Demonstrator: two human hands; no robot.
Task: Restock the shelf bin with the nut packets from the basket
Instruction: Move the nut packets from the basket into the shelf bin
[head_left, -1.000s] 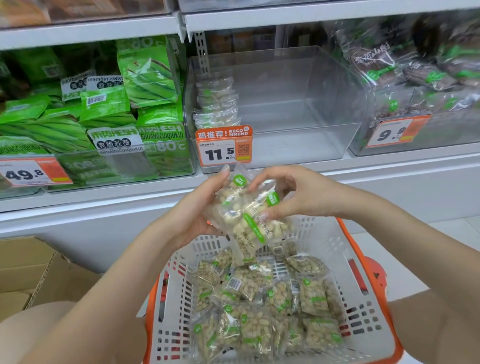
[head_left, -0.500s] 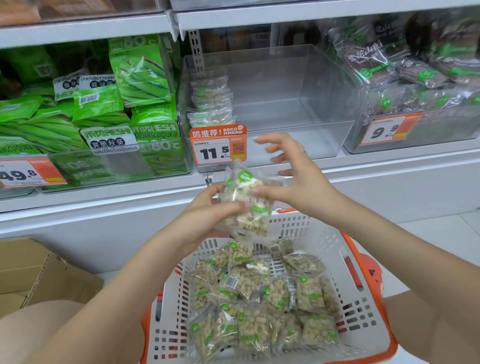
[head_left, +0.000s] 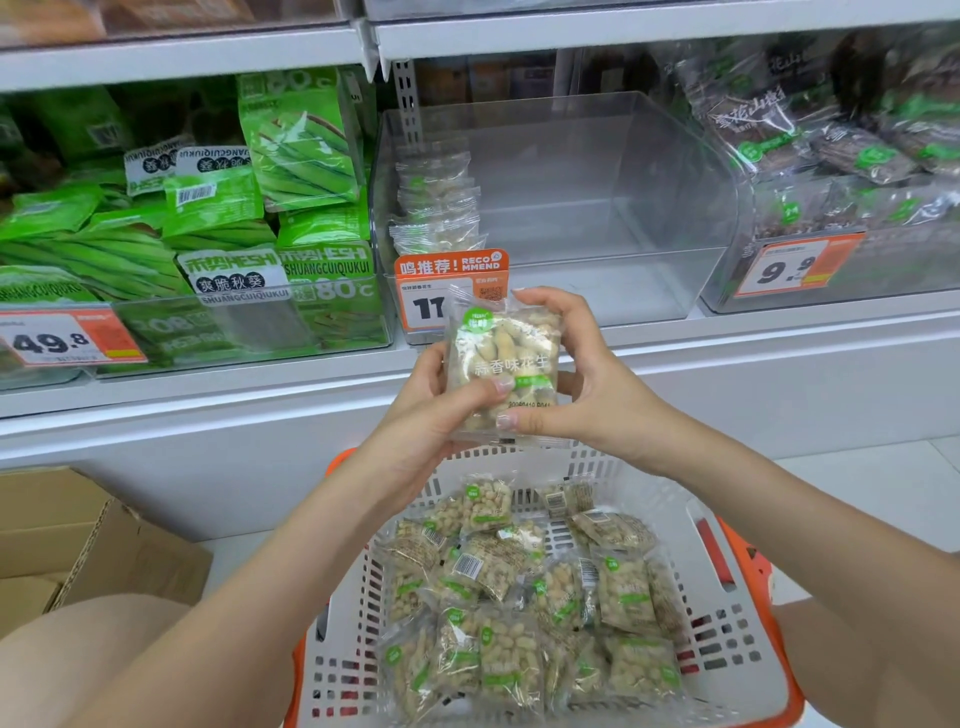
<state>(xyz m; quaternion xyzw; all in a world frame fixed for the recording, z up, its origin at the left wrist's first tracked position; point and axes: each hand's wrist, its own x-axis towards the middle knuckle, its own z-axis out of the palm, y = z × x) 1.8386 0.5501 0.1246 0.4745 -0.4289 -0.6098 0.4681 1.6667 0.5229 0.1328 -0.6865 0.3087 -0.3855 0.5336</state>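
Item: clear plastic packet of pale peanuts with green label (head_left: 503, 364), held upright, label toward me, so it can stand like the rest.
Grip: my left hand (head_left: 431, 415) pinches its left edge, thumb across the front; my right hand (head_left: 582, 384) curls round the right edge, squaring what looks like a small stack.
Location: just below the clear plastic shelf bin (head_left: 597, 218), whose left wall has one short row.
Stock: white perforated basket with orange rim (head_left: 727, 623), well below the bin, holds many packets.
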